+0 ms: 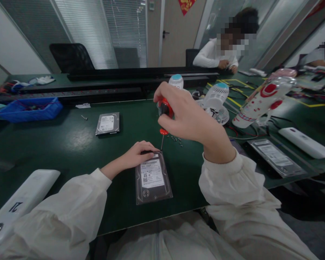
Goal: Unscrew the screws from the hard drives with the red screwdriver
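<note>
A hard drive (154, 177) with a white label lies flat on the green table in front of me. At its far edge rests my left hand (141, 153), fingers along that edge and thumb over the label side, closed on the drive. Above the drive's far right corner, my right hand (182, 112) is wrapped round the red and black handle of a screwdriver (164, 131). The screwdriver stands nearly upright, its tip at that corner; the exact contact is too small to tell. Several small screws (176, 140) are scattered just beyond the drive, partly behind my right hand.
Another hard drive (108, 122) lies farther left, near a blue bin (29, 110). White fans (216, 97), a decorated bottle (260, 101) and a third drive (276, 157) stand or lie on the right. White devices flank me. A co-worker (216, 54) sits across the table.
</note>
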`<act>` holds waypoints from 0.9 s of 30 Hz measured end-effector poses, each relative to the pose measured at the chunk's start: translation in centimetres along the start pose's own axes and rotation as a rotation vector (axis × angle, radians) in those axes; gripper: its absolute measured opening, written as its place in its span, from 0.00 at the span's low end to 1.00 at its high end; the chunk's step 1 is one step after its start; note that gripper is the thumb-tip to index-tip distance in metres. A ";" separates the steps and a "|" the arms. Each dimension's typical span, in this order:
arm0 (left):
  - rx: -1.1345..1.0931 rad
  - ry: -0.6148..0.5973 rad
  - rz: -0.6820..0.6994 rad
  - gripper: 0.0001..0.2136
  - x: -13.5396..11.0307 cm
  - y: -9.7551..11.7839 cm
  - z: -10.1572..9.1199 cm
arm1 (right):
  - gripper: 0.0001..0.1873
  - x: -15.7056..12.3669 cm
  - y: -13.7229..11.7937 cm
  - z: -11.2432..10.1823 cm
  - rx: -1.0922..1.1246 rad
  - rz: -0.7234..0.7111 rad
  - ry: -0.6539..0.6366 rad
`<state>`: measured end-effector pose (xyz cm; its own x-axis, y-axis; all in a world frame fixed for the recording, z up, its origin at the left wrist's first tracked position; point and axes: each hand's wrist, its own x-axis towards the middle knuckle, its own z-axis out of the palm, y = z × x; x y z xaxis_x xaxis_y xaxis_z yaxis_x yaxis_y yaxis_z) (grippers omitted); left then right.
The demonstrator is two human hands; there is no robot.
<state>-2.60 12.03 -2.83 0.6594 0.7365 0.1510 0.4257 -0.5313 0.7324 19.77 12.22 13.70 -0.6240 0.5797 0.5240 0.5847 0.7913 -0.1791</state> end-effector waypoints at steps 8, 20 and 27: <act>-0.002 0.012 0.017 0.14 0.1 0.1 0.0 | 0.11 0.2 -0.5 0.2 -0.024 0.028 0.013; 0.003 0.001 0.006 0.14 0.1 -0.2 0.0 | 0.14 0.1 -0.1 0.7 -0.161 0.117 0.087; 0.003 0.002 0.006 0.14 -0.1 -0.4 0.1 | 0.07 -0.1 0.2 0.0 -0.096 0.114 0.062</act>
<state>-2.73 12.13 -3.17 0.6605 0.7343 0.1565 0.4240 -0.5369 0.7294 19.94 12.36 13.57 -0.5193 0.6494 0.5555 0.6989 0.6968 -0.1613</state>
